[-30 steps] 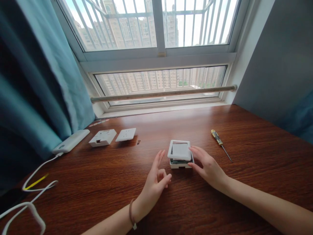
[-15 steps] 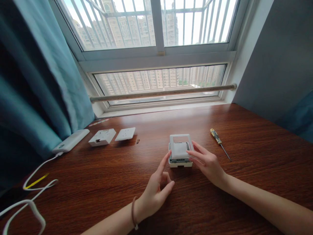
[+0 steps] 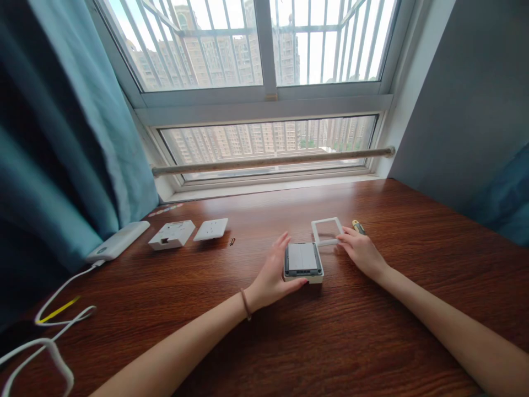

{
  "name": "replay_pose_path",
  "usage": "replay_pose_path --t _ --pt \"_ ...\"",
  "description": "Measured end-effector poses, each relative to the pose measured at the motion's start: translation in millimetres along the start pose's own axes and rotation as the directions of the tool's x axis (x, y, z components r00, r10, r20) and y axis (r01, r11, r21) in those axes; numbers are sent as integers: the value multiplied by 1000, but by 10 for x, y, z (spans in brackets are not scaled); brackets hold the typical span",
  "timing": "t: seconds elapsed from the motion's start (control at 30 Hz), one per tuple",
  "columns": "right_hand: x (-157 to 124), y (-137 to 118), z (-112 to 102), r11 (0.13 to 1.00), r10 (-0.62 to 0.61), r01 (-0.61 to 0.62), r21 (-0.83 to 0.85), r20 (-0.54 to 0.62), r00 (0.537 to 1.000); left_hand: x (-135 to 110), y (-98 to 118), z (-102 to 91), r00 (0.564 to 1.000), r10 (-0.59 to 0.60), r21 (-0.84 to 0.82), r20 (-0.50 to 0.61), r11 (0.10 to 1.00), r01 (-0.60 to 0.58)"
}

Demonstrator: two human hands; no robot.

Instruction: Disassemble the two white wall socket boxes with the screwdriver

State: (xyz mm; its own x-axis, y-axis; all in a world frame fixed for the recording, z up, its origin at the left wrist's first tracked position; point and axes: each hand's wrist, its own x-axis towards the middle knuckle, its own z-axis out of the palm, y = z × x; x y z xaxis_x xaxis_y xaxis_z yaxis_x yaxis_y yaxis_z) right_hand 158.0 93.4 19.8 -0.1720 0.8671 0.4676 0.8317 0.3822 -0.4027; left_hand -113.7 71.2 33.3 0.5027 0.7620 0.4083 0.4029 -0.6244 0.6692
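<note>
In front of me a light switch (image 3: 302,257) with white rockers and a dark grey surround sits in a white mounting box (image 3: 316,279) on the desk. My left hand (image 3: 276,275) holds this unit from its left, fingers along the side and thumb against the front edge. To the right, my right hand (image 3: 360,251) pinches the lower right corner of a thin white square cover frame (image 3: 327,230), which is apart from the switch. A yellow-and-black screwdriver handle (image 3: 359,226) shows behind the right hand; the hand and arm hide its shaft.
Left on the wooden desk (image 3: 198,325) are another white box (image 3: 172,235), a white socket panel (image 3: 211,229) and small screws (image 3: 232,241). A white power strip (image 3: 118,241) with a cable (image 3: 58,321) lies by the blue curtain (image 3: 124,182). A window stands behind the desk.
My right hand has lifted the cover frame off the switch and carried it to the right. My left hand has moved from pointing at the switch to holding its box.
</note>
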Motion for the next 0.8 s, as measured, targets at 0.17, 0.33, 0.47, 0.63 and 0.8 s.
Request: replay_pose_path --t 0.17,0.33,0.47,0.63,0.8 --pt "-29 -11 41 999 36 -36 -7 102 994 29 -90 64 995 -96 -79 10 992 96" --pt "-39 26 83 998 44 -38 -46 148 988 -43 -65 63 997 -73 -63 -18 995 72" --pt "-58 46 128 994 40 -25 -103 148 988 -63 -31 71 999 -37 -46 -19 998 36" --pt "-45 25 91 992 14 5 -125 150 989 -49 4 62 1000 -29 7 9 1000 29" --pt "52 200 -81 957 105 -111 -269 -36 994 -48 27 45 998 -27 38 49 999 25"
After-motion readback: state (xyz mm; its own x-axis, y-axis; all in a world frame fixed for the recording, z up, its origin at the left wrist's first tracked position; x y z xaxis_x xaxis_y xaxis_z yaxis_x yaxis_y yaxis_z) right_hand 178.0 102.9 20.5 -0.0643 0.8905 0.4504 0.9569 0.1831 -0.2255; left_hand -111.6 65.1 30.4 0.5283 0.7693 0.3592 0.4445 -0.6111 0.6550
